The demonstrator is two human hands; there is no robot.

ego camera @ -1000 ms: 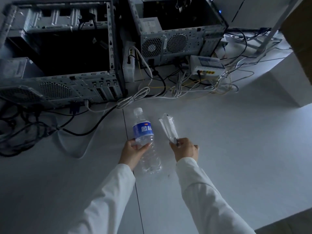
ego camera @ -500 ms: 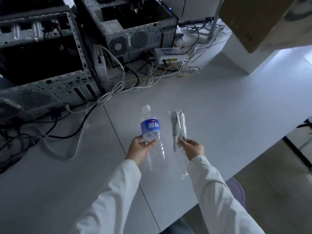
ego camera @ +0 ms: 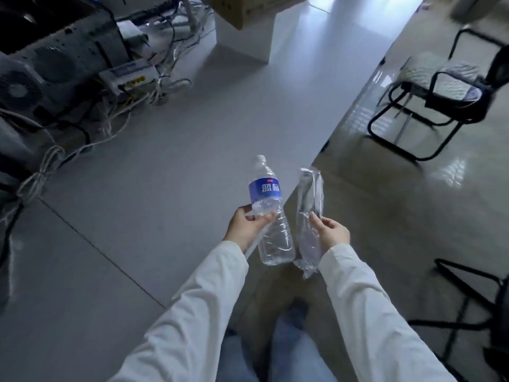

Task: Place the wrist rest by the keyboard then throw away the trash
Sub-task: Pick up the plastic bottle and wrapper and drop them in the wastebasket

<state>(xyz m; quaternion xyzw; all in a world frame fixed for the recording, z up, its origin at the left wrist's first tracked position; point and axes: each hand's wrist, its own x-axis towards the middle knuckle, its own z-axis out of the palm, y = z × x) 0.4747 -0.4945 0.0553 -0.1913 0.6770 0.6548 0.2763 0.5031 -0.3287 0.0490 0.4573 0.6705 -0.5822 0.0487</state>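
Note:
My left hand grips an empty clear plastic bottle with a blue label and white cap, held upright over the near edge of the white desk. My right hand pinches a crumpled clear plastic wrapper that hangs down past the desk edge, above the floor. Both hands are side by side, a little apart. No wrist rest or keyboard is in view.
Open computer cases, a white network box and tangled cables crowd the desk's far left. A cardboard box sits at the back. Black-framed chairs stand on the glossy floor to the right.
The view has swung right and away from the computers. Both hands have carried the bottle and wrapper from over the desk to its near right edge, beside the floor.

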